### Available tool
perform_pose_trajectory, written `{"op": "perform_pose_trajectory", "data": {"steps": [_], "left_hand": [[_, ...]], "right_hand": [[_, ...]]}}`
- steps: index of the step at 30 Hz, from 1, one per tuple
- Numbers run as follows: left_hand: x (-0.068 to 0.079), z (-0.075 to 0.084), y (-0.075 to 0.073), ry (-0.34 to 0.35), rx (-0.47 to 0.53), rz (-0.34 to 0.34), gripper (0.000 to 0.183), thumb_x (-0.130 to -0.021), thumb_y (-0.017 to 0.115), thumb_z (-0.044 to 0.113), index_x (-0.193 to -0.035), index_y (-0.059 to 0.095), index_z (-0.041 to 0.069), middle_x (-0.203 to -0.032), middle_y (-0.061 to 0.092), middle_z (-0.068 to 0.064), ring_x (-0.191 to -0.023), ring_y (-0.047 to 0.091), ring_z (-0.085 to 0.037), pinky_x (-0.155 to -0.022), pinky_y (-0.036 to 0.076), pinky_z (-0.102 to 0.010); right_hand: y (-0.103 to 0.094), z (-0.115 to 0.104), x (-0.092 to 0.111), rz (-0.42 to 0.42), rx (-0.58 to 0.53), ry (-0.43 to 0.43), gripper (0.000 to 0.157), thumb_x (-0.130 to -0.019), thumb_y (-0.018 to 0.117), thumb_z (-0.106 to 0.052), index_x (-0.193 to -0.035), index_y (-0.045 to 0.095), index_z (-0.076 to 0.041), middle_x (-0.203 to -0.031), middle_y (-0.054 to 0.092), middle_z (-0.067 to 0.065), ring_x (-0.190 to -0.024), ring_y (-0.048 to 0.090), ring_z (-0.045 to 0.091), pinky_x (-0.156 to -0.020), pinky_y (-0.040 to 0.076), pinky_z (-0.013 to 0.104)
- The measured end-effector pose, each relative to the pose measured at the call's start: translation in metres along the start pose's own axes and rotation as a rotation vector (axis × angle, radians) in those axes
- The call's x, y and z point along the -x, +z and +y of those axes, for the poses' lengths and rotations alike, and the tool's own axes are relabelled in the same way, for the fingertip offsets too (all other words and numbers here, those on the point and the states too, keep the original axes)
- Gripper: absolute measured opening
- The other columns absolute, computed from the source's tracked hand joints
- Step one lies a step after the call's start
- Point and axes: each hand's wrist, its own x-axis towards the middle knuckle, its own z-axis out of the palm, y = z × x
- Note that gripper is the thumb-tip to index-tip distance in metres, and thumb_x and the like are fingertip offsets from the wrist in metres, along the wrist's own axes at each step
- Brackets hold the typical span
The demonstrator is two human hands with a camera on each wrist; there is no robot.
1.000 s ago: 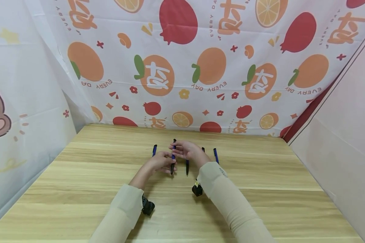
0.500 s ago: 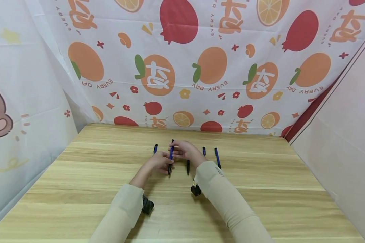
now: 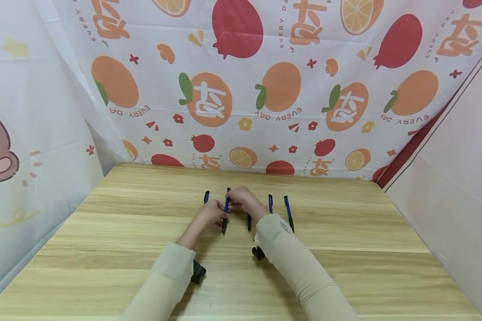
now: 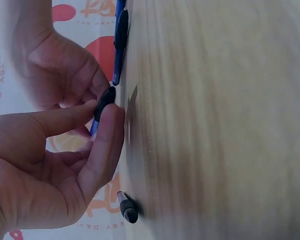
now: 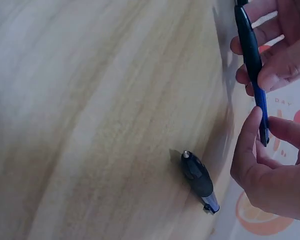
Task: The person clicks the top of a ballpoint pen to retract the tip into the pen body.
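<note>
Both hands hold one blue-and-black pen (image 3: 226, 207) near the middle of the wooden table, its black tip toward the person. My left hand (image 3: 213, 214) pinches the dark lower part between thumb and fingers, seen close in the left wrist view as the pen's black grip (image 4: 105, 103). At the far end, my right hand (image 3: 243, 199) pinches the blue barrel; the right wrist view shows its fingertips (image 5: 257, 117) there. A second pen (image 3: 206, 197) lies left of the held one, partly behind the left hand. Just right lies another pen (image 3: 249, 224), partly covered by the right hand.
Two more blue pens lie to the right, one pen (image 3: 271, 203) partly behind the right forearm and an outer pen (image 3: 288, 212). The wooden table (image 3: 345, 267) meets a fruit-print cloth (image 3: 241, 129) at its back edge.
The held pen has shifted slightly left and lower in the head view, with both hands on it. The right sleeve has moved a little left, showing more of the pens on the right.
</note>
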Motion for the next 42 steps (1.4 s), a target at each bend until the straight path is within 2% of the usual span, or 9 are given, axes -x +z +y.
{"op": "perform_pose_trajectory", "data": {"steps": [3, 8, 13, 18, 22, 26, 30, 35, 42], "left_hand": [[-0.001, 0.0, 0.001, 0.024, -0.1, 0.026, 0.008, -0.084, 0.058, -0.005, -0.089, 0.053, -0.007, -0.076, 0.062, -0.015, -0.058, 0.061, -0.02, -0.054, 0.054, -0.032], [0.0, 0.002, 0.004, 0.058, -0.233, 0.077, 0.005, -0.082, 0.059, -0.005, -0.084, 0.055, -0.007, -0.075, 0.058, -0.013, -0.059, 0.061, -0.022, -0.052, 0.053, -0.03], [0.004, 0.008, 0.006, 0.069, -0.348, 0.111, 0.01, -0.084, 0.059, -0.002, -0.077, 0.052, -0.002, -0.07, 0.054, -0.012, -0.056, 0.06, -0.024, -0.049, 0.052, -0.028], [0.003, 0.009, 0.009, 0.083, -0.464, 0.136, 0.014, -0.084, 0.06, 0.0, -0.074, 0.05, 0.0, -0.069, 0.055, -0.013, -0.05, 0.061, -0.023, -0.044, 0.049, -0.025], [0.001, 0.007, 0.011, 0.078, -0.465, 0.143, 0.01, -0.083, 0.06, -0.001, -0.081, 0.051, -0.002, -0.074, 0.056, -0.014, -0.05, 0.061, -0.022, -0.044, 0.049, -0.024], [-0.001, 0.006, 0.01, 0.085, -0.465, 0.141, 0.011, -0.084, 0.06, -0.001, -0.081, 0.05, -0.002, -0.074, 0.055, -0.014, -0.05, 0.062, -0.022, -0.043, 0.049, -0.024], [-0.001, 0.006, 0.009, 0.087, -0.453, 0.135, 0.014, -0.083, 0.061, -0.001, -0.075, 0.049, -0.001, -0.069, 0.055, -0.012, -0.05, 0.062, -0.022, -0.044, 0.049, -0.024], [0.0, 0.005, 0.009, 0.067, -0.427, 0.126, 0.015, -0.083, 0.064, 0.002, -0.076, 0.052, 0.0, -0.066, 0.055, -0.01, -0.052, 0.061, -0.022, -0.046, 0.05, -0.025], [0.0, 0.006, 0.008, 0.036, -0.383, 0.115, 0.013, -0.085, 0.064, 0.004, -0.08, 0.054, -0.002, -0.067, 0.056, -0.011, -0.054, 0.061, -0.023, -0.05, 0.052, -0.029]], "right_hand": [[0.003, 0.0, 0.001, 0.034, 0.066, -0.045, 0.006, -0.084, 0.056, 0.0, -0.078, 0.057, 0.001, -0.059, 0.052, 0.005, -0.047, 0.05, 0.011, -0.054, 0.052, 0.023], [0.007, 0.001, -0.003, 0.087, 0.144, -0.08, 0.006, -0.084, 0.059, 0.003, -0.089, 0.061, 0.005, -0.062, 0.055, 0.008, -0.048, 0.053, 0.013, -0.058, 0.054, 0.03], [0.009, 0.003, -0.01, 0.132, 0.294, -0.1, 0.004, -0.082, 0.064, 0.001, -0.082, 0.062, 0.004, -0.063, 0.059, 0.009, -0.049, 0.058, 0.016, -0.051, 0.053, 0.028], [0.009, 0.007, -0.013, 0.167, 0.452, -0.139, 0.012, -0.08, 0.068, -0.003, -0.071, 0.062, 0.001, -0.06, 0.063, 0.01, -0.049, 0.061, 0.016, -0.045, 0.051, 0.024], [0.009, 0.008, -0.014, 0.181, 0.519, -0.165, 0.015, -0.078, 0.071, -0.005, -0.069, 0.061, -0.001, -0.059, 0.063, 0.007, -0.046, 0.06, 0.013, -0.043, 0.049, 0.022], [0.01, 0.008, -0.013, 0.18, 0.547, -0.166, 0.012, -0.078, 0.072, -0.007, -0.072, 0.063, -0.001, -0.059, 0.062, 0.006, -0.045, 0.06, 0.012, -0.043, 0.049, 0.021], [0.01, 0.006, -0.012, 0.17, 0.545, -0.144, 0.011, -0.08, 0.071, -0.008, -0.075, 0.063, -0.001, -0.059, 0.062, 0.005, -0.047, 0.06, 0.012, -0.043, 0.049, 0.022], [0.007, 0.003, -0.008, 0.144, 0.519, -0.123, 0.01, -0.082, 0.068, -0.008, -0.077, 0.061, -0.001, -0.06, 0.062, 0.008, -0.047, 0.059, 0.014, -0.044, 0.05, 0.024], [-0.002, -0.006, -0.002, 0.112, 0.459, -0.095, 0.009, -0.085, 0.064, -0.006, -0.087, 0.061, 0.002, -0.071, 0.062, 0.013, -0.06, 0.063, 0.022, -0.053, 0.054, 0.03]]}}
